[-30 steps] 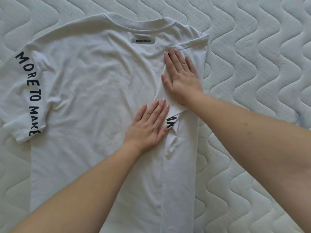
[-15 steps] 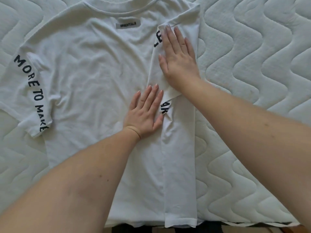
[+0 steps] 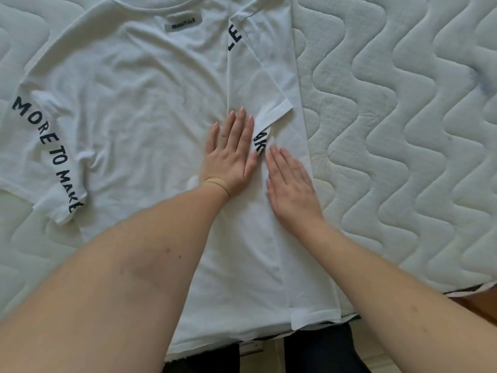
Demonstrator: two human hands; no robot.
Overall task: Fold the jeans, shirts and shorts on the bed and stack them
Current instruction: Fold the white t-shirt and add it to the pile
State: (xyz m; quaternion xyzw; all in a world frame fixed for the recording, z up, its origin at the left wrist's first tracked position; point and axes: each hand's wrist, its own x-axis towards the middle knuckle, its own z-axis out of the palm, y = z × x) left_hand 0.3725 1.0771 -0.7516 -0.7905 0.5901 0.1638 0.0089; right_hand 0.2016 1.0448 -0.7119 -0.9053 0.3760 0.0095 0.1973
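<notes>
A white quilted mattress [image 3: 390, 130] with wavy stitching fills nearly the whole view; its near edge runs along the bottom, and past it at the lower right shows a strip of brown floor [image 3: 481, 305]. Below the edge in the middle, dark trouser legs [image 3: 322, 351] of the person are seen. Both bare forearms reach in from the bottom and cover much of the lower part of the shirt.

The shirt [image 3: 134, 103] — white, short-sleeved, lying flat with its collar toward the far edge — lies on the left and middle of the mattress, its hem reaching the near edge. A small grey label [image 3: 183, 23] sits just under the collar. The left sleeve [image 3: 45, 152] is spread out toward the mattress's left edge, with black letters "MORE TO MAKE" running down it. The right side is folded inward in a long straight strip, and the right sleeve [image 3: 258, 84] is turned back over it, so that only bits of its black lettering show at the top and near the hands. The cloth in the middle is lightly creased.

The left hand [image 3: 231, 157] rests flat on the shirt's middle, fingers straight and close together, just beside the folded sleeve's end. The right hand [image 3: 291, 184] presses flat on the folded strip, fingers straight and together — its tips close to the left hand's edge.
</notes>
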